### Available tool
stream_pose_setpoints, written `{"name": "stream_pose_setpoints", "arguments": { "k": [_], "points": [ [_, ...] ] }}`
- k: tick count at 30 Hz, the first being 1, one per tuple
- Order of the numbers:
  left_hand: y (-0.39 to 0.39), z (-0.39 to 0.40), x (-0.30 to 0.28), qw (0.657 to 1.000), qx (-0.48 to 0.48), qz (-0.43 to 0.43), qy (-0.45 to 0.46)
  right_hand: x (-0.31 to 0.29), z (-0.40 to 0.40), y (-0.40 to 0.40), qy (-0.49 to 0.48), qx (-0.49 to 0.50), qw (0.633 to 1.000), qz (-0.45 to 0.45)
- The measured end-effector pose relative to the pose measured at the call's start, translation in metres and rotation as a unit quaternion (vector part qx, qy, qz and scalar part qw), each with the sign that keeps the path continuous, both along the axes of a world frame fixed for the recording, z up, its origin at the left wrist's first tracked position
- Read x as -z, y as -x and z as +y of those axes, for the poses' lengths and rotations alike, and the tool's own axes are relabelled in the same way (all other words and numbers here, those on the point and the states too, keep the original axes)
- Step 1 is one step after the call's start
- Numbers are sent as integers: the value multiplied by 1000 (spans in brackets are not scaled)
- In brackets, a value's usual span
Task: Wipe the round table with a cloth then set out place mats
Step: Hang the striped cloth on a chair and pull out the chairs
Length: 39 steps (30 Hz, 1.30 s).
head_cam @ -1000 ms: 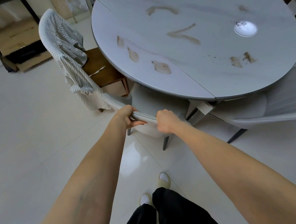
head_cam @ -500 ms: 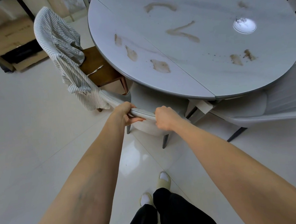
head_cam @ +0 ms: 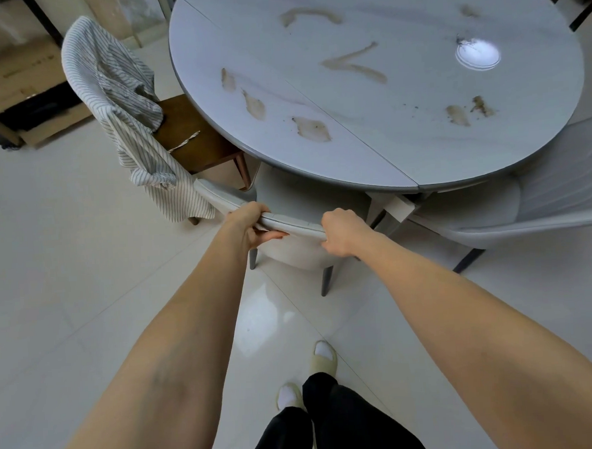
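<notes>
The round grey-white table (head_cam: 401, 95) fills the upper right, smeared with several brown stains (head_cam: 312, 129). A pale grey chair (head_cam: 298, 224) stands tucked partly under its near edge. My left hand (head_cam: 251, 225) grips the top of the chair's backrest, fingers over it and thumb under. My right hand (head_cam: 343, 232) grips the same backrest a little to the right. No cloth or place mats show in view.
A striped shirt (head_cam: 127, 113) hangs over another chair at the left, beside a brown wooden stool (head_cam: 194, 143). A second grey chair (head_cam: 544, 208) sits at the table's right. A dark shelf with cardboard (head_cam: 23, 84) stands far left. My feet (head_cam: 309, 374) are on glossy white tiles.
The chair and both hands holding it have shifted slightly away from me, toward the table; my grip on the backrest is unchanged.
</notes>
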<state>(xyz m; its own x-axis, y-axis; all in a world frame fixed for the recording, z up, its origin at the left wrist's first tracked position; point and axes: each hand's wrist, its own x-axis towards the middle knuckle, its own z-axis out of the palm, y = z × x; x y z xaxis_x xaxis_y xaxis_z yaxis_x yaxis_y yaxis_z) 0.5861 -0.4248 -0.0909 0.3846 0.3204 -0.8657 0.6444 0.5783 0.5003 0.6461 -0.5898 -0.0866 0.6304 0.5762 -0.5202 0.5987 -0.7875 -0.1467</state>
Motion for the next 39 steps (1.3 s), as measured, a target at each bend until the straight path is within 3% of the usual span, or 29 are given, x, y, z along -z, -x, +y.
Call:
{"name": "stream_pose_setpoints", "arguments": {
  "k": [23,39],
  "points": [
    [-10,8,8,999,-46,-2,-11,6,4,0,-2,-64,996,-62],
    [-11,30,8,1000,-16,14,-9,3,26,-2,9,-35,999,-19]
  ]
}}
